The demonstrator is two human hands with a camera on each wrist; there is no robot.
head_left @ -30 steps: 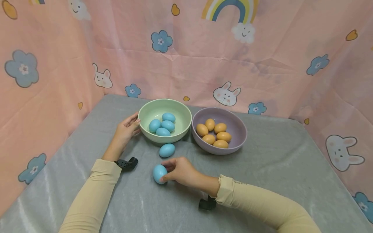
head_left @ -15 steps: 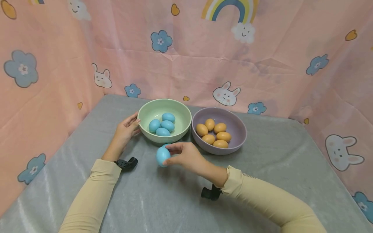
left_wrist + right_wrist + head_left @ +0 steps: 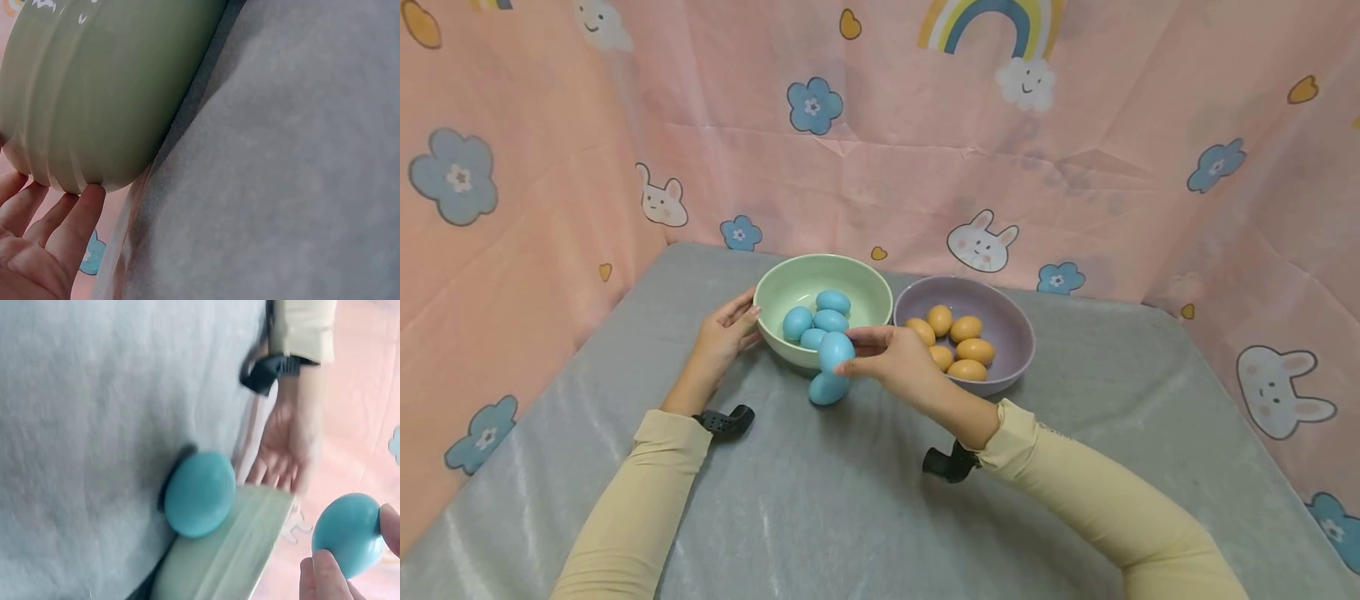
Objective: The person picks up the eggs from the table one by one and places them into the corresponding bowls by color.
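Observation:
Between thumb and fingertips, my right hand (image 3: 906,367) pinches a blue egg (image 3: 837,352), raised over the front rim of the light green bowl (image 3: 872,292). Directly below it, a second blue egg (image 3: 200,494) lies on the cloth against the bowl's outer wall. Inside the bowl sit several more blue eggs (image 3: 797,322), one partly hidden by the held egg. My left hand (image 3: 721,340) rests at the bowl's left side; in the left wrist view its extended fingers (image 3: 81,228) touch the outer wall with their tips.
A purple bowl (image 3: 1018,333) with several orange eggs (image 3: 974,351) stands right beside the green one, partly covered by my right hand. Grey cloth (image 3: 820,508) covers the table. A pink printed curtain (image 3: 895,167) hangs behind and at both sides.
My right hand has carried its blue egg up and away from the front of the table, past the loose egg, to the green bowl's front rim. The left hand stays put.

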